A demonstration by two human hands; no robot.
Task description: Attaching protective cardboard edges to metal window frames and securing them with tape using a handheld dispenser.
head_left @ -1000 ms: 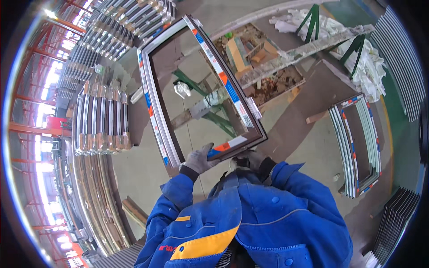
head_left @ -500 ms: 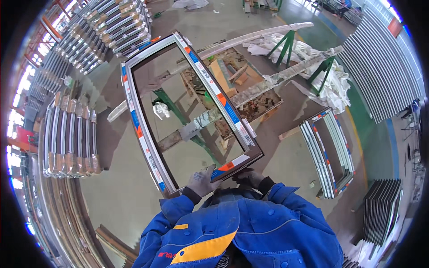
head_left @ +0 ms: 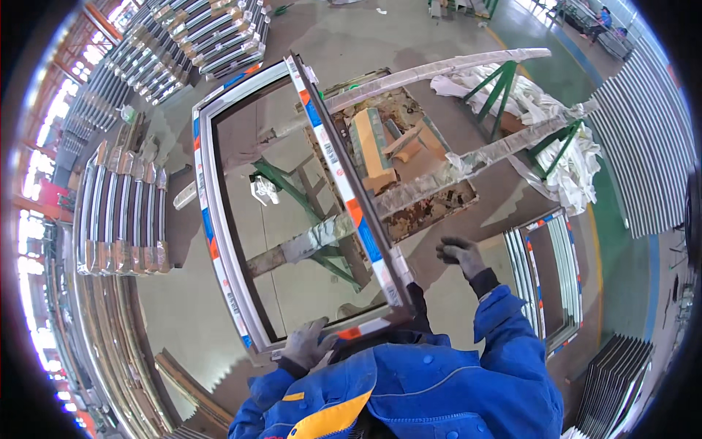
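A large window frame with blue, orange and white tape along its sides lies tilted in front of me, resting over padded bars. My left hand, in a grey glove, grips the frame's near edge close to its left corner. The thumb lies over the edge, while the other fingers are partly hidden. Off to the right of the frame, my gloved right hand is raised in the air. Its fingers are loosely bent and apart, with nothing in them.
Wrapped padded bars on green trestle legs cross beneath the frame. Wood offcuts lie in a worn tray. Smaller frames stand at right. White sheeting heaps behind them. Bundled profiles stand left. A person sits far off.
My right hand has let go of the frame's near edge and moved out to the right. The left hand keeps hold, and the frame's near end has come closer to my body.
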